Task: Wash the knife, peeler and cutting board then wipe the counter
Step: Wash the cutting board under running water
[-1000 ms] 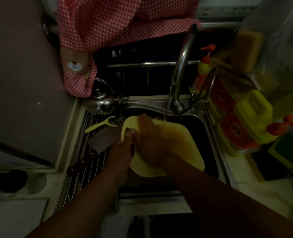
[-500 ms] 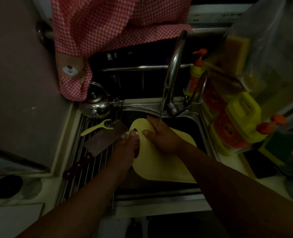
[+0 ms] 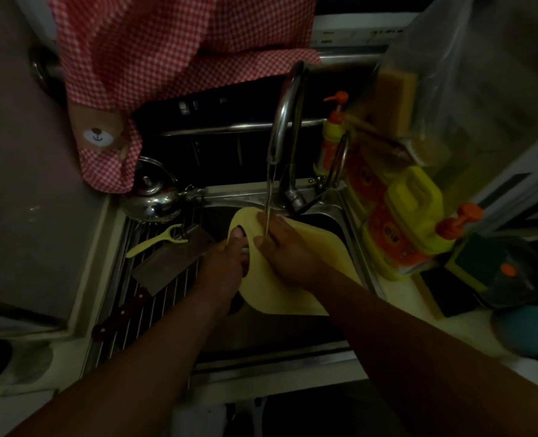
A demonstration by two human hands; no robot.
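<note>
While a thin stream of water falls from the one tap, two hands work on a single yellow board held tilted over the sink. The left hand grasps the board's left edge, fingers curled round it and the thumb up at the handle hole. The right hand lies spread on the board's face with its fingers fairly straight and grasps nothing; the stream lands on its knuckles.

Left of the sink, one wire rack carries two tools. One knife, a broad cleaver with a dark riveted handle, lies diagonally with its blade toward the sink. One pale yellow peeler lies just beside it, its head touching the blade's far corner. One shiny kettle stands at the rack's far end, under a hanging red checked cloth with one bear face on it.

To the right of the tap there are two orange pump tops: one on a small bottle behind the sink, and one beside a yellow jug on the counter. One sponge sits above them inside a clear bag.
</note>
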